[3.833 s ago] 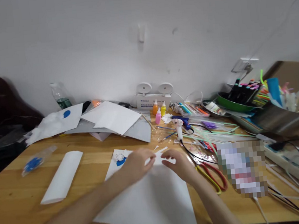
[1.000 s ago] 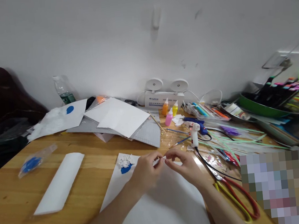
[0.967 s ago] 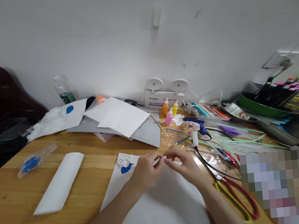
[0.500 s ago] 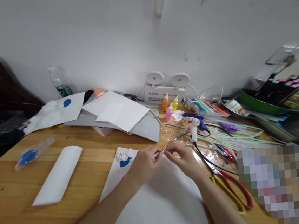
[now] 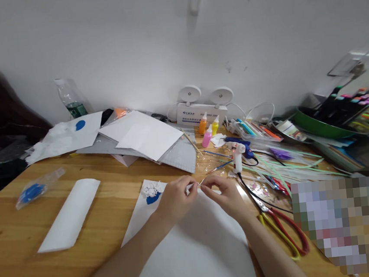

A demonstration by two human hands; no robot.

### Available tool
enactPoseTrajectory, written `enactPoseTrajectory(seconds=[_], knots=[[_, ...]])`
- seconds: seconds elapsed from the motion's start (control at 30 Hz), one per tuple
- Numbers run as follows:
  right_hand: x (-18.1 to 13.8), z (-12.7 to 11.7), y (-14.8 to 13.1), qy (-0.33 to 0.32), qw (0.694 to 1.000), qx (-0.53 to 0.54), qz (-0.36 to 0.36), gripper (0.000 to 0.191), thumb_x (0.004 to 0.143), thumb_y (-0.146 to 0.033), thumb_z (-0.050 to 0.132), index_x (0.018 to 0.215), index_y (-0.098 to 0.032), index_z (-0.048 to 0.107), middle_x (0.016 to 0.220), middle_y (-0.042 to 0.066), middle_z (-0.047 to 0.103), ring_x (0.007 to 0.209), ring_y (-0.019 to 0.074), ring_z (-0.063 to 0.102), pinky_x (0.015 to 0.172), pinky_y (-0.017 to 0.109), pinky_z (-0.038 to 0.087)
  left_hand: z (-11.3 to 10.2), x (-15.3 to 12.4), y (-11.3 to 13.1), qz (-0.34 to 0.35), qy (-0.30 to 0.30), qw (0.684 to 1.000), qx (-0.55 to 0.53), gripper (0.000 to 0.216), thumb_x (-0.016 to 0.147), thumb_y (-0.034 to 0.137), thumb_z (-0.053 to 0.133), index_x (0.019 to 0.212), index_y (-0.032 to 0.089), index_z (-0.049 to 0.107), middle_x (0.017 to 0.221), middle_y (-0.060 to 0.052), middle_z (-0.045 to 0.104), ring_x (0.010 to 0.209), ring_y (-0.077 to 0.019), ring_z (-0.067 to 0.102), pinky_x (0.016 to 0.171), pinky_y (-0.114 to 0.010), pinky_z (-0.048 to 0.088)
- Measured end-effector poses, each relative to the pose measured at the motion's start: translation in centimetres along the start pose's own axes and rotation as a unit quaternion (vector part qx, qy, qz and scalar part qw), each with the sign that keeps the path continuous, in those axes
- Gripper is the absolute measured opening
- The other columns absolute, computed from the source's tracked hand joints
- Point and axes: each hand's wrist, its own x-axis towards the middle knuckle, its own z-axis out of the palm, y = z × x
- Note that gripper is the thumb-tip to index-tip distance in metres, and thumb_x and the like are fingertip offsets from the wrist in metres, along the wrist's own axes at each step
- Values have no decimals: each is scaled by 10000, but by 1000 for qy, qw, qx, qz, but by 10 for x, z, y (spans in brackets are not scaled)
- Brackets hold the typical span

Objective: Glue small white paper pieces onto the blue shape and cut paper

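Observation:
Above a large white sheet of paper (image 5: 195,255), my left hand (image 5: 179,200) and my right hand (image 5: 222,193) meet with their fingertips almost touching. Both hands are closed in a pinch. Between the fingertips is something small, pale and thin, too small to name. On the sheet's upper left corner, just beyond my left hand, a clump of white crumbly bits (image 5: 152,189) lies against a blue patch (image 5: 153,198). To the right of my right hand are scissors (image 5: 284,229) with red and yellow handles and a white glue gun (image 5: 237,157).
A folded white paper (image 5: 71,217) and a plastic bag with blue stuff (image 5: 34,192) lie at left. White sheets (image 5: 151,133) rest on a grey cutting mat (image 5: 186,155) behind. Small paint bottles (image 5: 207,136), pens (image 5: 255,129) and a green bowl (image 5: 323,127) stand at the back right.
The view has shifted slightly. Both hands stay pinched together over the paper, with only a slight movement of the fingers.

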Motion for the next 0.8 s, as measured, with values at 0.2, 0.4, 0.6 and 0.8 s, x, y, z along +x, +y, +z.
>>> enactPoseTrajectory(seconds=[0.2, 0.4, 0.6, 0.8], knots=[[0, 0, 0, -2, 1000, -2, -2, 108, 748, -271, 548, 696, -190, 598, 655, 20, 586, 622, 146, 522, 596, 258, 416, 1, -1, 1, 5, -11, 1000, 6, 175, 785, 230, 417, 775, 182, 586, 740, -23, 622, 666, -134, 538, 580, -220, 366], [0, 1, -2, 9, 1000, -14, -8, 106, 749, -261, 551, 692, -187, 602, 660, 20, 595, 621, 143, 526, 592, 252, 418, 1, -1, 3, 12, -15, 1000, 6, 175, 785, 223, 424, 811, 189, 594, 761, -20, 629, 668, -133, 542, 591, -218, 379], [-1, 2, -1, 39, 998, -37, -15, 106, 750, -256, 555, 690, -180, 596, 649, 22, 587, 616, 141, 524, 592, 252, 419, 3, -2, 1, 19, -20, 999, -26, 194, 786, 214, 428, 873, 195, 600, 801, -25, 640, 721, -145, 561, 652, -231, 405], [-1, 2, 2, 66, 996, -63, -21, 74, 731, -254, 585, 717, -184, 602, 658, 19, 584, 609, 137, 519, 572, 250, 417, 3, -2, 1, 14, -26, 997, -77, 205, 797, 211, 419, 891, 195, 601, 835, -20, 647, 752, -137, 577, 680, -227, 422]])
